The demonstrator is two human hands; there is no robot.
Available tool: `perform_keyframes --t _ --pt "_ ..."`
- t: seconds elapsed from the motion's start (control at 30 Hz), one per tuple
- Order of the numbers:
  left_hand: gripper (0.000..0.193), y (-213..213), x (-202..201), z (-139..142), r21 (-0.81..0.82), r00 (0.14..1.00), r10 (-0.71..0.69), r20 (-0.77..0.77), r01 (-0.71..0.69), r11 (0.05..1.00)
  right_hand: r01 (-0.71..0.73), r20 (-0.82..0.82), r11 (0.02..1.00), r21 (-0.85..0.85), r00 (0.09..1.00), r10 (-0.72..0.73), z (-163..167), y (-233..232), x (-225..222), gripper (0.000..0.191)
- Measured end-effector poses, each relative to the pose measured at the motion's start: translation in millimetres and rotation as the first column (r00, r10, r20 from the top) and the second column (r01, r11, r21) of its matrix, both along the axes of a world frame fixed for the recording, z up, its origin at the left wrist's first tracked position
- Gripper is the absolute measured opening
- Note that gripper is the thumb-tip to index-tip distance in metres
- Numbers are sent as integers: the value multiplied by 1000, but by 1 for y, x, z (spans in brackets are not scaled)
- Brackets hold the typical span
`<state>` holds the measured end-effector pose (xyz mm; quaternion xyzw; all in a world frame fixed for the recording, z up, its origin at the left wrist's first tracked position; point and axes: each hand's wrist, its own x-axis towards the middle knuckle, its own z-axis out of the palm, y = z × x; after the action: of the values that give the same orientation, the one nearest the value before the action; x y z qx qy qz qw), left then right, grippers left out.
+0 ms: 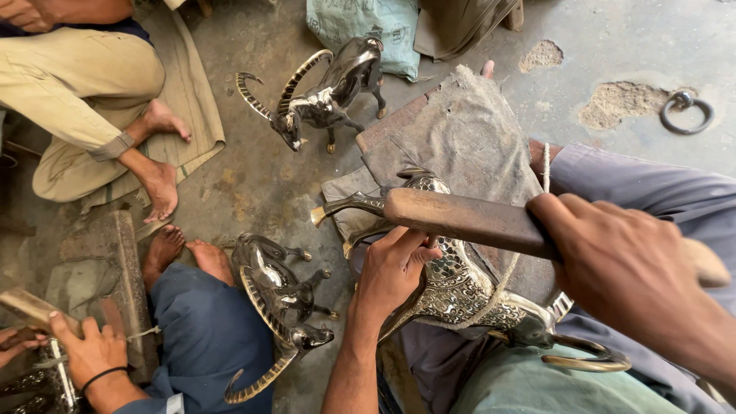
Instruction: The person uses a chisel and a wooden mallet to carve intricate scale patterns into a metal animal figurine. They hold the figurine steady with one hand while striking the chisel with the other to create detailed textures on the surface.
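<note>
Brass goat figure (460,287) on our lap: we judge it heavy, rigid, slick. Left hand (391,272) clamps its belly; right hand (625,264) fists the wooden tool (468,218).

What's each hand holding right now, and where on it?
The right hand grips a wooden tool at its rear end. The left hand holds the brass antelope figure by its body.

Glossy engraved metal figurine (460,287) (brassy legs), matt worn wooden tool (468,218), rough grey cloth (468,134).
</note>
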<state>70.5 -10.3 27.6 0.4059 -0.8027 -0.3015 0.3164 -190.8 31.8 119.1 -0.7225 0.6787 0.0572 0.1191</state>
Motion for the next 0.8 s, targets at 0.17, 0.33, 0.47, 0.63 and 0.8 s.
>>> perform_keyframes --t 0.17,0.33,0.47,0.63,0.8 --pt "36 -6 -7 10 61 999 12 -29 -11 998 297 550 955 16 795 -257 14 0 1 46" --pt "31 -1 -7 10 89 999 36 4 -36 995 145 198 987 63 968 -155 -8 -16 6 30" --pt "33 6 -4 0 98 991 101 -87 -92 991 120 243 992 31 962 -124 -16 -14 -4 38" --pt "29 13 -5 -8 90 979 140 -149 -128 988 109 250 993 -47 964 -94 -2 -13 -5 45" --pt "22 18 -1 -10 88 988 152 -28 -149 985 12 65 999 51 998 -16 8 -10 7 24"
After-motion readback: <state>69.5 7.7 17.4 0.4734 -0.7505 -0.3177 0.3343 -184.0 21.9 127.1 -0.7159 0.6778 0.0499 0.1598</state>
